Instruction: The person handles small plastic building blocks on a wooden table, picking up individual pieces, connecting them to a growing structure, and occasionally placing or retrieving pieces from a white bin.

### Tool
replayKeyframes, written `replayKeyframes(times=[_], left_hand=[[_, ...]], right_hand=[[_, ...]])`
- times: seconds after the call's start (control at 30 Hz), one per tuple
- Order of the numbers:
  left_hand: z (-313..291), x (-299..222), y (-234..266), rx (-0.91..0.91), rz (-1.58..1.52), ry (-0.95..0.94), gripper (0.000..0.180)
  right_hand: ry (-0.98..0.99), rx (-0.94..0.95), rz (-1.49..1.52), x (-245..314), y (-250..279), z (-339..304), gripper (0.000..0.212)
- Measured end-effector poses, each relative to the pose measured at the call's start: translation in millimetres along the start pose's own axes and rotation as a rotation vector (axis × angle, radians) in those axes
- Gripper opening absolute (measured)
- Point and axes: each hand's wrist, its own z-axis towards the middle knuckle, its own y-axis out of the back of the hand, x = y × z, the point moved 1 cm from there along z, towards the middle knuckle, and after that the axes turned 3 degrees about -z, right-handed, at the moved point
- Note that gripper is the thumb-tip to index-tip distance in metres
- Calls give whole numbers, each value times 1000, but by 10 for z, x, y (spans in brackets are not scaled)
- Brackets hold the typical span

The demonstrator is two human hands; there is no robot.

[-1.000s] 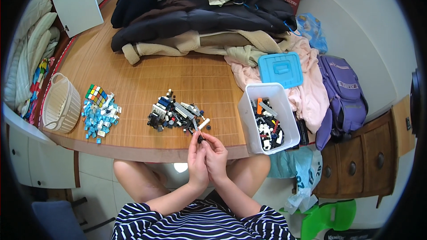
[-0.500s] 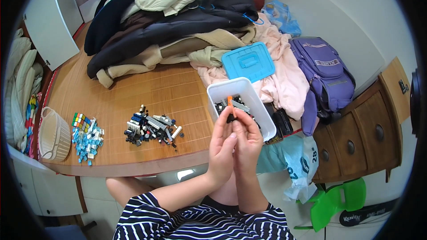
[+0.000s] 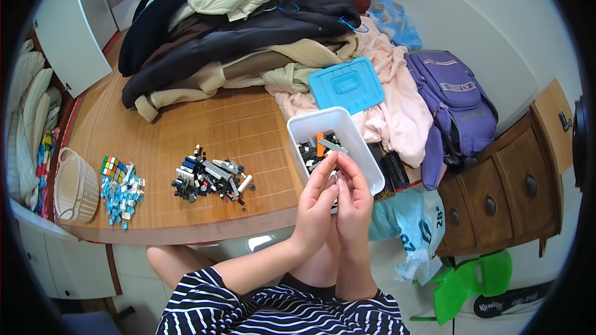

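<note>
My left hand (image 3: pixel 315 211) and my right hand (image 3: pixel 354 206) are pressed together at the fingertips over the near edge of a white plastic box (image 3: pixel 363 158). Their fingers are closed around something small; only a pale bit shows between them, too little to name. Inside the box lie black and grey building bricks, along with an orange brick (image 3: pixel 320 144) and a long grey brick (image 3: pixel 334 146) just beyond my fingertips.
Left of the box lies a pile of mixed bricks (image 3: pixel 211 174). Farther left are blue and white bricks (image 3: pixel 122 195), a puzzle cube (image 3: pixel 113 168) and a woven basket (image 3: pixel 77 187). A blue lid (image 3: pixel 347 85), clothes (image 3: pixel 242 43) and a purple backpack (image 3: pixel 453 96) lie behind.
Both hands have drawn slightly toward me and to the right. The orange brick, partly behind my fingertips before, now shows clear of them in the box.
</note>
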Motion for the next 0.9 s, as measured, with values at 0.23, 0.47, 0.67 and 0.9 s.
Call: replayKeyframes(times=[0.23, 0.47, 0.67, 0.9], left_hand=[[-286, -341, 379, -146, 35, -113, 53], [-657, -289, 1427, -489, 33, 41, 54], [-890, -432, 1715, -640, -34, 2, 59], [-720, -419, 1759, -646, -120, 30, 58]], right_hand=[[41, 159, -28, -58, -525, -176, 42], [-268, 368, 12, -928, -1069, -517, 38], [-54, 288, -384, -1183, -1150, -446, 41], [-84, 363, -492, -1276, -1351, -385, 30]])
